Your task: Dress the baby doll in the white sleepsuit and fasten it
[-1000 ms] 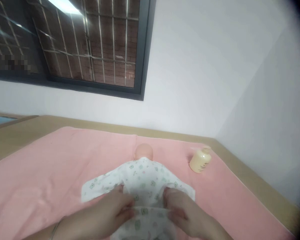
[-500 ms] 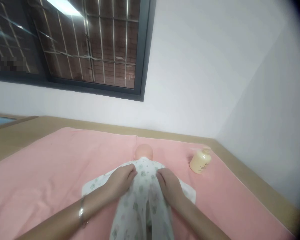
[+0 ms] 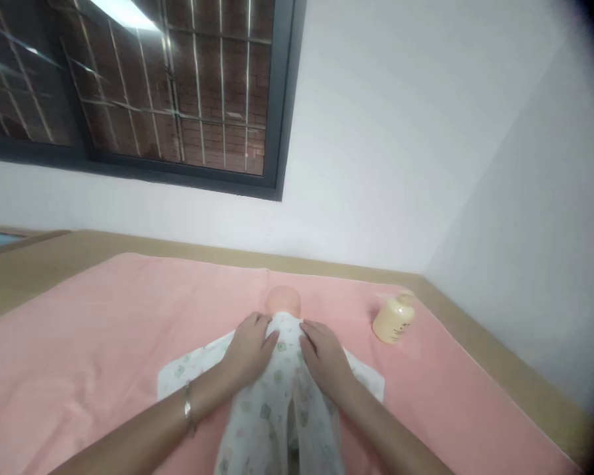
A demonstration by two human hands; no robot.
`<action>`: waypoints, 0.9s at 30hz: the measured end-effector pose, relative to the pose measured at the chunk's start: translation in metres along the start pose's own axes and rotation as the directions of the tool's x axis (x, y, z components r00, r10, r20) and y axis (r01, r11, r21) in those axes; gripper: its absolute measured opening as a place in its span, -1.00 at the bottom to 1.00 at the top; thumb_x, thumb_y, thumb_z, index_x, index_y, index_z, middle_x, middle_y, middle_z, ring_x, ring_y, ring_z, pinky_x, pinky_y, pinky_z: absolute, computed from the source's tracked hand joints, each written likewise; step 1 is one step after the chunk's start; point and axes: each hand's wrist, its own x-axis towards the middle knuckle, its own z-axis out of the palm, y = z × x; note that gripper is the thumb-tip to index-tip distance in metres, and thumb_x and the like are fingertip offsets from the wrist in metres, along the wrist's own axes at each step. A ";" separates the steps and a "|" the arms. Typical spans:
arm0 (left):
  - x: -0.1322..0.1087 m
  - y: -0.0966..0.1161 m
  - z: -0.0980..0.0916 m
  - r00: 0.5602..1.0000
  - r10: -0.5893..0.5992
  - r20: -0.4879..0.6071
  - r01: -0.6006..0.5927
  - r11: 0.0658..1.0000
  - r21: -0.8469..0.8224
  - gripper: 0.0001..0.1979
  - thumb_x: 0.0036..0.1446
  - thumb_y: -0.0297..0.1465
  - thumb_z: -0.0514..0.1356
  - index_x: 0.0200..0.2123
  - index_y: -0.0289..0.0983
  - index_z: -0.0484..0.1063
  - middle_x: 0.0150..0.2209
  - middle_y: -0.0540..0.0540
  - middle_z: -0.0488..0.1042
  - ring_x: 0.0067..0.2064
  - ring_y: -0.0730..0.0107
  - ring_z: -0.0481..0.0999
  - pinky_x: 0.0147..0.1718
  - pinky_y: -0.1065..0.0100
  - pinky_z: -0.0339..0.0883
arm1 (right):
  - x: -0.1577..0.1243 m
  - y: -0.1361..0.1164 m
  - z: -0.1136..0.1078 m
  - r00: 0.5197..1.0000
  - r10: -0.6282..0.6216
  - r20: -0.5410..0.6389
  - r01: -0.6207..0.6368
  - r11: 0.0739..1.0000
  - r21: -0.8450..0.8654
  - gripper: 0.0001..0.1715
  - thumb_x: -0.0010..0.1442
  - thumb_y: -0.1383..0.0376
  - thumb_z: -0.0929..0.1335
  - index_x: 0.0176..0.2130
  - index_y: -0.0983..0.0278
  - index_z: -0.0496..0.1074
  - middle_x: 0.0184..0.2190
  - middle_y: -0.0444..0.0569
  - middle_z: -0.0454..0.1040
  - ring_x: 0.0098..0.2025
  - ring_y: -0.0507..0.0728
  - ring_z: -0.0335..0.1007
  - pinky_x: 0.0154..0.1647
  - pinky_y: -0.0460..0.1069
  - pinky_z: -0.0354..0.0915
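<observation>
A doll lies on a pink sheet, its bare round head [image 3: 283,301] pointing away from me. White baby clothes [image 3: 280,379] with a small green print cover its body, the sleeves spread to both sides. On the left of the chest, just below the head, my left hand [image 3: 251,346] rests with its fingers out over the cloth. Opposite it, my right hand [image 3: 325,356] lies on the other side of the chest, fingers stretched and thumb apart. The doll's face is not visible from here.
A cream pump bottle [image 3: 394,319] stands on the pink sheet [image 3: 168,310] to the right of the doll. Beyond it runs the tan bed or table edge [image 3: 480,333], against a white wall. A barred window [image 3: 188,99] is at the upper left.
Both hands have slid up the clothes toward the doll's head. Their fingers, curled on the cloth before, are now stretched out flat. The doll and bottle stay in place.
</observation>
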 end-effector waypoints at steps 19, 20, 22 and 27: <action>0.020 0.031 -0.035 0.993 -0.112 0.029 0.113 0.874 -0.472 -0.52 0.21 -0.05 -0.08 -0.31 -0.24 0.48 -0.23 -0.15 0.55 -0.13 0.12 0.47 -0.09 0.20 0.28 | -0.020 0.095 -0.046 0.978 0.115 -0.176 -0.153 0.963 -0.223 -0.54 0.28 0.25 0.15 0.03 0.36 0.42 0.06 0.15 0.42 0.13 0.24 0.29 0.13 0.12 0.19; 0.025 0.044 -0.031 0.998 -0.055 0.004 0.049 0.844 -0.534 -0.53 0.22 -0.04 -0.07 -0.27 -0.24 0.48 -0.19 -0.15 0.55 -0.09 0.14 0.46 -0.03 0.20 0.26 | -0.016 0.106 -0.060 0.960 0.062 -0.272 -0.130 0.962 -0.239 -0.54 0.25 0.26 0.16 0.02 0.37 0.42 0.03 0.15 0.44 0.11 0.24 0.31 0.13 0.14 0.19; 0.040 0.075 -0.016 0.998 0.041 0.049 0.006 0.710 -0.704 -0.52 0.22 -0.02 -0.05 -0.23 -0.24 0.49 -0.18 -0.16 0.55 -0.07 0.17 0.47 0.02 0.20 0.24 | -0.002 0.125 -0.094 0.898 -0.049 -0.437 -0.097 0.947 -0.306 -0.59 0.22 0.26 0.19 -0.05 0.36 0.45 -0.02 0.16 0.46 0.08 0.26 0.31 0.15 0.18 0.16; 0.109 0.162 0.032 0.875 -0.017 0.484 0.484 0.070 -0.872 -0.49 0.23 -0.04 -0.02 -0.20 -0.38 0.45 -0.24 -0.32 0.53 -0.14 0.12 0.54 -0.10 0.16 0.37 | 0.055 0.153 -0.177 0.824 0.089 -0.560 -0.295 0.910 -0.290 -0.60 0.15 0.33 0.17 -0.11 0.38 0.45 -0.05 0.17 0.44 0.07 0.24 0.27 0.14 0.12 0.13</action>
